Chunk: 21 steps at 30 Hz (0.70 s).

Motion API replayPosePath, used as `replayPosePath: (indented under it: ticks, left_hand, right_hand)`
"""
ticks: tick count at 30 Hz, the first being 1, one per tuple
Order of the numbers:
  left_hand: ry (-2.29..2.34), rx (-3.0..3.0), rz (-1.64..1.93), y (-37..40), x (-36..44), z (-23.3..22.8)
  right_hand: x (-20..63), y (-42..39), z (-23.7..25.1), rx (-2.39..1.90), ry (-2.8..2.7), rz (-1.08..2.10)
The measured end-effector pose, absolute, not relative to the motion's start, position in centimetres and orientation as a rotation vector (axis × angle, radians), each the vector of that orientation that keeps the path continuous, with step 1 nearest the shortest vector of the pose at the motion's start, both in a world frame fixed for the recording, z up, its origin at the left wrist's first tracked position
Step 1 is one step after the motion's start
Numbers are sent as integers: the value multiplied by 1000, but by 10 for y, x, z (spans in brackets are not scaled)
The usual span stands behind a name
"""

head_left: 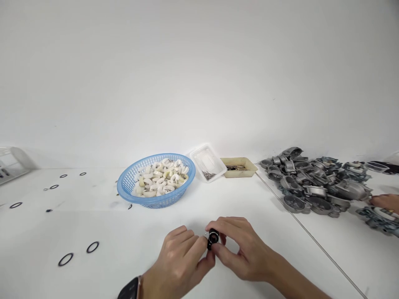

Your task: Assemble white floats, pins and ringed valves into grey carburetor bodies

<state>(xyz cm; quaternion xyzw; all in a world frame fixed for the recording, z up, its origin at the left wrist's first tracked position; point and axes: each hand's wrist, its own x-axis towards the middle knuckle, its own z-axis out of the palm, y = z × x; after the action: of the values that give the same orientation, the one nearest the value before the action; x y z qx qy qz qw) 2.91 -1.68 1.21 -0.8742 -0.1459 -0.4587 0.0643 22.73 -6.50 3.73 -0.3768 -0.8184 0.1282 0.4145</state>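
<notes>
Bright, even light; soft shadows; wide-angle edge distortion.

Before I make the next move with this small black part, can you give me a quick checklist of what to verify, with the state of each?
1. Small black part pinched between both hands: ok, left hand and right hand both have fingertips on it.
2. Part lifted off the table: cannot tell.
3. Blue basket of white pieces within view and upright: ok, it sits behind the hands.
4. Clear tray and tan tray undisturbed: ok, side by side right of the basket.
5. Black rings loose on the table at left: ok, apart from the hands.
6. Another person's hand near the pile of metal parts: not ok, it is at the far right edge.
</notes>
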Motion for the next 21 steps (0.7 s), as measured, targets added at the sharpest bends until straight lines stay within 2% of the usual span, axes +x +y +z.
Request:
replayPosePath:
  ticks: [21]
  left_hand:
    - [-427,-2637,-1404,-19,31,15]
  right_hand:
    - [227,-63,37,-912,-2029,454]
